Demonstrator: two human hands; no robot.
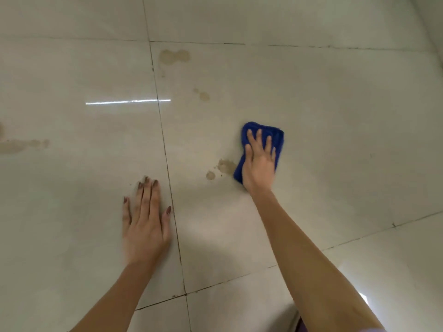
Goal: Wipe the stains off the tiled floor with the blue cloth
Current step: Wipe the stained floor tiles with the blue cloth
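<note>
My right hand [260, 161] presses flat on a folded blue cloth [276, 137] lying on the pale tiled floor [335, 140]. Just left of the cloth sits a brown stain [225, 166] with a small round spot [210, 175] beside it. Further away are a small double spot [203, 95] and a larger pale brown stain [174, 56] near a tile joint. A long smear [21, 144] marks the left tile. My left hand [146, 226] rests palm down on the floor, fingers spread, holding nothing.
Dark grout lines [165, 149] cross the glossy tiles. A bright reflection of a light [127, 101] streaks the left tile. A dark edge with a bit of purple [299, 324] shows at the bottom right.
</note>
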